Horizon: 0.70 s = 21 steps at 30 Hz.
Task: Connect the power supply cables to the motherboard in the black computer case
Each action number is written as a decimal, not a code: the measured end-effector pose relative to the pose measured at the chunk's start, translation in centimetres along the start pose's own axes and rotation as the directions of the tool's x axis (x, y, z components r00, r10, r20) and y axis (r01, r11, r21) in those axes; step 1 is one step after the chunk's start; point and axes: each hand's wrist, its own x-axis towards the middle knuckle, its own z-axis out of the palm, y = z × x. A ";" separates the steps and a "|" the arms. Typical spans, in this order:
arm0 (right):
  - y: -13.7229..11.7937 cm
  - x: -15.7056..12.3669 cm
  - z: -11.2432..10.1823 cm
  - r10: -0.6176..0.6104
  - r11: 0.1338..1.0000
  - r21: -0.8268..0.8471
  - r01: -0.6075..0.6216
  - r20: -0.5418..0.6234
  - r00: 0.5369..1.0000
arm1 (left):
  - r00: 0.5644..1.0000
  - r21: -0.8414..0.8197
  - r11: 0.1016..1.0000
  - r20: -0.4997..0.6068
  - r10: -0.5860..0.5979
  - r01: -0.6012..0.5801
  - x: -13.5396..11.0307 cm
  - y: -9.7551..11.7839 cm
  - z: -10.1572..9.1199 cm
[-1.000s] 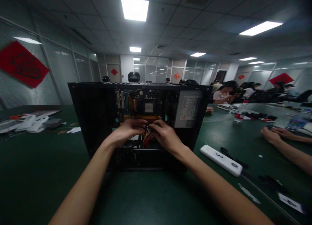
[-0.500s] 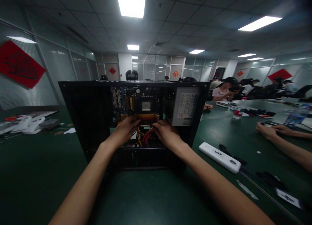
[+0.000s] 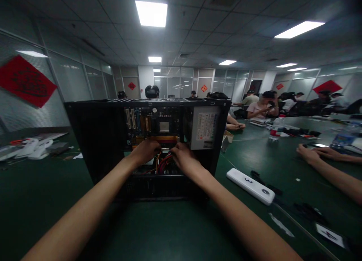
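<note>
In the head view an open black computer case (image 3: 169, 191) stands upright on the green table. Inside it are a motherboard (image 3: 151, 121) and, at upper right, a silver power supply (image 3: 206, 127). Both hands reach into the case at the memory slots (image 3: 169, 139) along the motherboard's lower edge. My left hand (image 3: 144, 152) has its fingers drawn together at the left of the slots. Opposite it, my right hand (image 3: 183, 155) is closed with its fingertips at the slots' right end. Whatever the fingertips hold is hidden. Red and yellow cables (image 3: 163, 165) hang between the hands.
To the right lies a white power strip (image 3: 250, 186) with cords. A bottle (image 3: 276, 128) stands farther back. Another person's hands (image 3: 313, 152) hold a phone at the right. White parts and scraps (image 3: 34, 148) lie on the table at left.
The case has shifted slightly left, and both hands have moved left with it, still at the memory slots. The view has tilted up a little.
</note>
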 end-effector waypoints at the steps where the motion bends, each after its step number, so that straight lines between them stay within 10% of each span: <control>1: -0.1 0.0 -0.1 0.008 1.000 -0.004 -0.008 0.010 1.000 | 1.000 0.006 1.000 -0.020 0.017 -0.017 0.1 -0.2 0.4; 21: 0.0 0.0 -0.2 -0.031 0.999 -0.026 0.032 0.017 0.999 | 0.998 0.050 0.998 -0.050 0.033 -0.031 -0.2 -1.0 1.7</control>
